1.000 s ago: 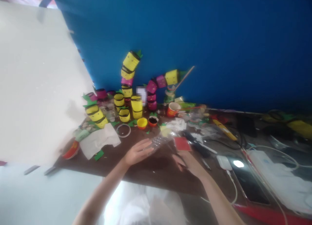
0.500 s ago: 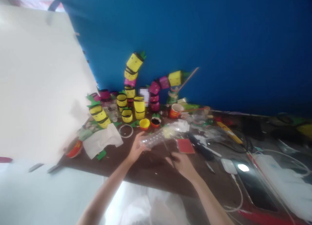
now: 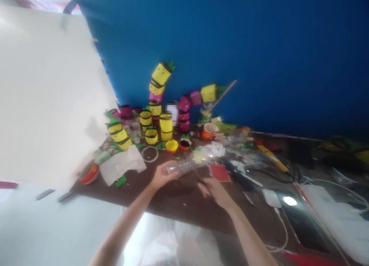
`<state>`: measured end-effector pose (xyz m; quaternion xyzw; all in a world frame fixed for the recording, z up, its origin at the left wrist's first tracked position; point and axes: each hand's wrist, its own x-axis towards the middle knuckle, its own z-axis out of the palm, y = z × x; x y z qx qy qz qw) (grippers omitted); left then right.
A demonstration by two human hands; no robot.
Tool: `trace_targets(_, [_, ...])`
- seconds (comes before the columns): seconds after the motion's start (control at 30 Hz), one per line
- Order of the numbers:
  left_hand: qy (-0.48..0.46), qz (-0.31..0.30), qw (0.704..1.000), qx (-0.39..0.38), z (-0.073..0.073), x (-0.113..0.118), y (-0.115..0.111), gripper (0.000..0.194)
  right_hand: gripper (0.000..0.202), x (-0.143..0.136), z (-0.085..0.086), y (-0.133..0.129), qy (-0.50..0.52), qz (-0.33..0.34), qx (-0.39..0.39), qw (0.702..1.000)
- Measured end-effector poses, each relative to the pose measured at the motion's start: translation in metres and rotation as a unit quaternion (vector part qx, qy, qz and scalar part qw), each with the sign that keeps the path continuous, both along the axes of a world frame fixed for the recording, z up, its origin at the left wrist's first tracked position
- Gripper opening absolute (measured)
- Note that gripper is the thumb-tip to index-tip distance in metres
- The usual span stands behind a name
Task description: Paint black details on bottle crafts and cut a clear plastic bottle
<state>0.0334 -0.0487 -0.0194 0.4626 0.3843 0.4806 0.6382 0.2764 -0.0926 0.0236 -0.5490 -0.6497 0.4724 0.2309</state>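
Bottle (image 3: 186,166) slants rightward and away from left hand (image 3: 162,175).

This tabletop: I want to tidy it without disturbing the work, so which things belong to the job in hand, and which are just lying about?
Belongs, by the look of it:
clear plastic piece, held in the left hand
thin dark tool, blurred, in the right hand

Probably just lying about:
phone
white block with a cable
yellow tool
red square
white paper
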Motion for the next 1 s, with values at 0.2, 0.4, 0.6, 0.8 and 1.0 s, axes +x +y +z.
trace_targets(0.2, [0.06, 0.016, 0.995, 0.083, -0.01, -0.002, 0.002, 0.061, 0.054, -0.002, 0.002, -0.002, -0.029, -0.014, 0.005, 0.999])
trace_targets(0.4, [0.07, 0.029, 0.99, 0.117, -0.012, -0.004, 0.001, 0.059, 0.052, -0.003, 0.005, -0.008, -0.042, -0.018, 0.001, 0.999])
trace_targets(0.6, [0.078, 0.046, 0.981, 0.172, -0.012, -0.005, 0.002, 0.055, 0.05, -0.005, 0.011, -0.011, -0.055, -0.028, 0.024, 0.998])
trace_targets(0.8, [0.125, 0.064, 0.957, 0.253, -0.008, -0.008, 0.003, 0.051, 0.047, -0.003, 0.012, -0.014, -0.049, -0.041, 0.018, 0.998])
trace_targets(1.0, [0.188, 0.083, 0.914, 0.35, -0.002, -0.011, 0.005, 0.05, 0.046, 0.0, 0.01, -0.016, -0.04, -0.039, 0.005, 0.998])
